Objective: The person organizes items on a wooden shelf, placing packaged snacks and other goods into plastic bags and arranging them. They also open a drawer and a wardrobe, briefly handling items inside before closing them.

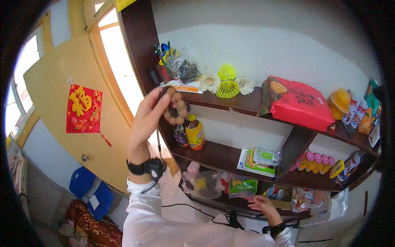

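Observation:
My left hand [148, 111], raised in front of the shelf unit's left side, pinches a wooden bead bracelet [180, 112] between thumb and fingers. Darker beads show among or behind the brown ones; I cannot tell whether they are a second string. Behind the beads stand a bottle with a yellow label [195, 136] and a dark bottle [180, 135] on the middle shelf. Low on the right, my right hand [264, 207] has its fingers apart and nothing visible in it. It is nearest to a green snack bag [243, 186] on the bottom shelf.
Yellow and white shuttlecocks [227, 89] and a red package [302, 103] sit on the top shelf [243, 100]. Flat packets [262, 159] lie on the middle shelf, pink-capped bottles [319, 160] farther right. A clear plastic bag [203, 185] lies low left. A wooden door [71, 61] stands left; a black cable [188, 205] hangs below.

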`<state>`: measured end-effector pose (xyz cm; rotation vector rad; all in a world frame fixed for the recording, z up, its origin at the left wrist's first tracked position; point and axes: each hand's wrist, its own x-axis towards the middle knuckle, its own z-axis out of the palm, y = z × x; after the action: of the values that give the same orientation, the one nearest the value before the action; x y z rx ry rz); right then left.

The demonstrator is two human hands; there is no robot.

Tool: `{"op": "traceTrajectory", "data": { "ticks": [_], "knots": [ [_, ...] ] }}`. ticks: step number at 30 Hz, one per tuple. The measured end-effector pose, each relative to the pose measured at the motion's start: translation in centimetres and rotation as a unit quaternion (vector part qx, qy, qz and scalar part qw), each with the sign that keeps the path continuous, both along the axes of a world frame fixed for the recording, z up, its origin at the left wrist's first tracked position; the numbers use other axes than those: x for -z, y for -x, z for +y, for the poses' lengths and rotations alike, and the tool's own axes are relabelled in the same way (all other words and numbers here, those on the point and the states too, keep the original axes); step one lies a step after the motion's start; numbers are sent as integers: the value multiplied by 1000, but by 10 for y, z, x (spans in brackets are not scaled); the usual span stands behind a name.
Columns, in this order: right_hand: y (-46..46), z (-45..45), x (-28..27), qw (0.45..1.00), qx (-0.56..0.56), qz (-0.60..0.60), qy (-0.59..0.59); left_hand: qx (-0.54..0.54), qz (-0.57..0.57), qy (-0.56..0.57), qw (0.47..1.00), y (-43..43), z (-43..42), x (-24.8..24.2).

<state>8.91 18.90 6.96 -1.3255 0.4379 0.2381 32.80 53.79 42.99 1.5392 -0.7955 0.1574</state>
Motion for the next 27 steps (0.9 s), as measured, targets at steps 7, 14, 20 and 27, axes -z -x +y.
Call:
{"op": "traceTrajectory", "data": {
  "ticks": [7,14,20,27],
  "knots": [
    [40,6,-5,994,101,10,-34,-191,-230,-120,947,-74,-46,-115],
    [59,3,18,985,160,-12,-67,-310,-219,-199,904,-71,-53,-161],
    [56,9,25,983,172,10,-64,-318,-299,-286,853,-94,-59,-150],
    [51,11,17,987,151,-2,-50,-387,-379,-481,689,-136,-86,-99]
  ]
}}
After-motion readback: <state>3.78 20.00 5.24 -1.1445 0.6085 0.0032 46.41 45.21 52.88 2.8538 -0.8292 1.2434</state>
